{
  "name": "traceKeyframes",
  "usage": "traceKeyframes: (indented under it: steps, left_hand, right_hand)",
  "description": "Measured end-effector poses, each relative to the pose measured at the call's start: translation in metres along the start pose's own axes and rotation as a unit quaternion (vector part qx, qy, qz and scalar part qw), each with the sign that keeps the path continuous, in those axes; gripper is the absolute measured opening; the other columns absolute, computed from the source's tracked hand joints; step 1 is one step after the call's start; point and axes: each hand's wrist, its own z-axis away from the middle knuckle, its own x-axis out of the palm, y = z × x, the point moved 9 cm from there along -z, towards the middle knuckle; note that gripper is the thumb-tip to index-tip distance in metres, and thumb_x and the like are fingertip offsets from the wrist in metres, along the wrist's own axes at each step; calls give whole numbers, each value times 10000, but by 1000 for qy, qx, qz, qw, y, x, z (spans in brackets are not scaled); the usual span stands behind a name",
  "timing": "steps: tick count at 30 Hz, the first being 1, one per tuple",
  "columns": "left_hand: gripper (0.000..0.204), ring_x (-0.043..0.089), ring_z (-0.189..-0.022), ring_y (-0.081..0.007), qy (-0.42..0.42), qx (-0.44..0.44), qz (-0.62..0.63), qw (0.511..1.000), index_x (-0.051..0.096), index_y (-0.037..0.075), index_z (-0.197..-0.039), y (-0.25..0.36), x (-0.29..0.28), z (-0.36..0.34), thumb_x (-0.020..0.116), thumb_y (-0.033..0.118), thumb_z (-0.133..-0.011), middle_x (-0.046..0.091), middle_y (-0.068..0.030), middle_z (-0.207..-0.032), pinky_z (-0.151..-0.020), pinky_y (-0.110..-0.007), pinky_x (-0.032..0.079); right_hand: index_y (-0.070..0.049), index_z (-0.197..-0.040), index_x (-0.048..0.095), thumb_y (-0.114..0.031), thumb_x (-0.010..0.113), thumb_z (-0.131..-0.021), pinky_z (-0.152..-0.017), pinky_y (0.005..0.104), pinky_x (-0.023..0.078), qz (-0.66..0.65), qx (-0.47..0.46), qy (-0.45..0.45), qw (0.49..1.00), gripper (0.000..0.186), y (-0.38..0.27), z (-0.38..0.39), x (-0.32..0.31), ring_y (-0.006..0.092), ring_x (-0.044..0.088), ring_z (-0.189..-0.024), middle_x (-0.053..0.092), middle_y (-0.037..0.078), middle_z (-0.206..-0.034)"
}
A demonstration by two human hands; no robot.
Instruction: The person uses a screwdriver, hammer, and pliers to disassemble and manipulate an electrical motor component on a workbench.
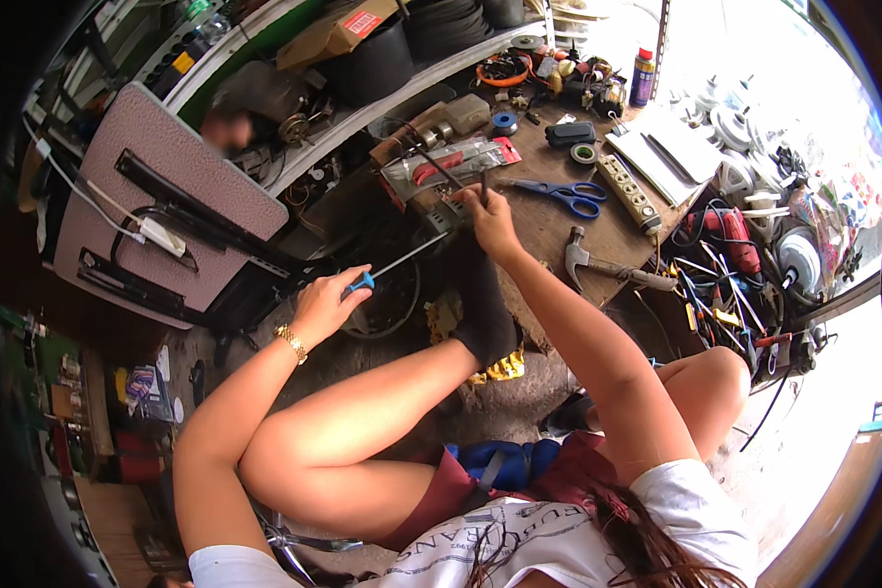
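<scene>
My left hand (329, 306) is closed around the blue handle of a screwdriver (407, 257), whose long metal shaft slants up to the right. Its tip is close to a small grey metal part (443, 218) at the table's near left edge; I cannot tell whether they touch. My right hand (488, 220) is closed on a thin dark rod-like thing (435, 164) that sticks out past the fingers; its kind is unclear. My foot in a black sock (475, 294) is raised below the metal part. Blue-handled scissors (563, 194) lie right of my right hand.
On the wooden table (549, 152) are a hammer (603, 267), a power strip (629, 194), a roll of tape (583, 153), a plastic-packed tool (451, 165) and a spray can (642, 78). A bin of tools (720, 284) stands right; a pinkish board (171, 186) leans left.
</scene>
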Motion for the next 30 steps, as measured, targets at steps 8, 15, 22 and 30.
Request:
traceKeyframes:
  steps: [8, 15, 22, 30]
  left_hand:
    - [399, 688, -801, -308, 4, -20, -22, 1000, 630, 211, -1249, 10, -3, 8, 663, 349, -877, 713, -125, -887, -702, -413, 529]
    - [420, 681, -758, -294, 13, 1, 13, 1000, 622, 203, -1269, 19, -9, 8, 678, 308, -866, 710, -123, -907, -692, -388, 525]
    - [439, 681, -807, -314, 24, 49, 49, 997, 612, 188, -1285, 11, -5, 4, 681, 285, -862, 696, -120, -1088, -704, -372, 527]
    - [473, 689, -899, -303, 26, 57, 91, 994, 592, 187, -1318, -6, 11, -3, 695, 270, -864, 688, -143, -1119, -727, -343, 527]
  right_hand:
    - [-31, -1020, 633, -224, 501, -1021, -716, 281, 510, -78, 65, -18, 995, 233, -23, 1, -24, 138, 633, -784, 673, 60, -898]
    - [-37, -918, 673, -365, 464, -1029, -447, 235, 343, 83, 41, -18, 996, 405, -112, -23, -129, 73, 469, -516, 672, 62, -703]
    - [-40, -902, 624, -461, 462, -1011, -406, 212, 275, 43, 140, 31, 989, 464, -133, -32, -226, 63, 436, -485, 628, 71, -690]
    - [-70, -869, 610, -454, 463, -1017, -385, 192, 245, -23, 147, 61, 987, 437, -124, -18, -277, 45, 403, -437, 593, 64, -683]
